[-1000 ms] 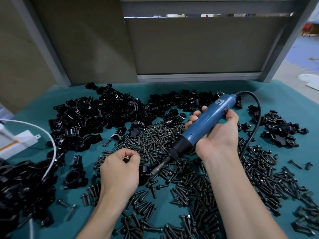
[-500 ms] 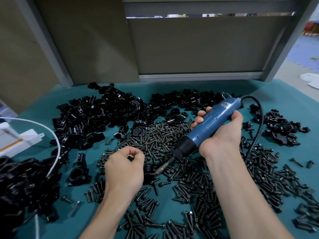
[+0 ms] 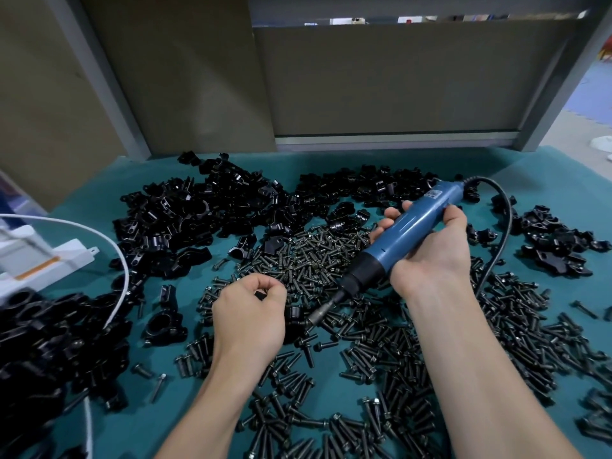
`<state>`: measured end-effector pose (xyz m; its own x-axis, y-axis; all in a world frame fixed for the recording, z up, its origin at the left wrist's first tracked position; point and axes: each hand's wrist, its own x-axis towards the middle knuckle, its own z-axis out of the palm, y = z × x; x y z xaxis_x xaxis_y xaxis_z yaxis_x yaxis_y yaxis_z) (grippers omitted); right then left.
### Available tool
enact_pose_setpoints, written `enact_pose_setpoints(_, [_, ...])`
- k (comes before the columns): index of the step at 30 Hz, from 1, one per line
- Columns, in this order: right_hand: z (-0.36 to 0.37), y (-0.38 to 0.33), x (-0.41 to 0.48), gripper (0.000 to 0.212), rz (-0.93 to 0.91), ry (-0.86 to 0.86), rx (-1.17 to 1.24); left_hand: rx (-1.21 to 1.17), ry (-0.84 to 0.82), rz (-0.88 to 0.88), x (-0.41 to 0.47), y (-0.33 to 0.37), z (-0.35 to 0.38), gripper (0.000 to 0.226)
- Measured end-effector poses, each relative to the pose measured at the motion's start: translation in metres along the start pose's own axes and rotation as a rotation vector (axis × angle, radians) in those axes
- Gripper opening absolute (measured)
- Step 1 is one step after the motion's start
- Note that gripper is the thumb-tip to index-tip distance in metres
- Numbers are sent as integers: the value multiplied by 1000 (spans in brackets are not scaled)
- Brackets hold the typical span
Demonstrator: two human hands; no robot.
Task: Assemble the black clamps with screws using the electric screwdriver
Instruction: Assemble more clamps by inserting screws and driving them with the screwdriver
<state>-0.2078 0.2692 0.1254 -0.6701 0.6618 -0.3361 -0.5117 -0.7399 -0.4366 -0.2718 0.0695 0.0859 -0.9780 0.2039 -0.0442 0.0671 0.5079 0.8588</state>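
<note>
**Desk:** Start with the hands. What have you got?

**Me:** My left hand [image 3: 250,313] is curled tight, a little in from the bench's [image 3: 536,173] near edge. Thumb and forefinger are pinching something small and black, which I take to be part of the black clamp [image 3: 294,318] showing just right of the knuckles (the rest is hidden). My right hand [image 3: 427,250] is wrapped round the blue electric screwdriver [image 3: 409,231]. It slants down to the left, so its bit [image 3: 319,314] meets that clamp.

**Desk:** Anything change over the last second?

**Me:** Hardly. The bit was at that clamp a second ago and it's there now, and both grips look the same. Only my view has drifted a touch. I read that as a screw mid-drive and not yet seated, though I can't see the screw head itself.

**Desk:** And around you?

**Me:** Loose screws [image 3: 314,256] cover the middle and run toward the near edge. The main heap of clamps [image 3: 198,207] lies toward the far edge, with a smaller heap [image 3: 556,243] by the right edge and a third heap [image 3: 43,342] near the left edge. A lone clamp [image 3: 164,326] sits just left of my left hand. The driver's cord [image 3: 496,233] loops past my right wrist. A white box [image 3: 39,263] and white cable [image 3: 123,276] sit at the left edge.
</note>
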Motion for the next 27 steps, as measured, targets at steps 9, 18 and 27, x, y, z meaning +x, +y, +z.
enact_pose_setpoints(9, [2, 5, -2, 42, -67, 11, -29, -16, 16, -6, -1, -1, 2, 22])
enact_pose_setpoints(18, [6, 12, -20, 22, -179, -58, 3, -204, 207, -148, 2, -3, 1, 24])
enact_pose_setpoints(27, [-4, 23, -26, 26, -190, 3, 113, -138, 321, -18, -6, 4, -1, 37])
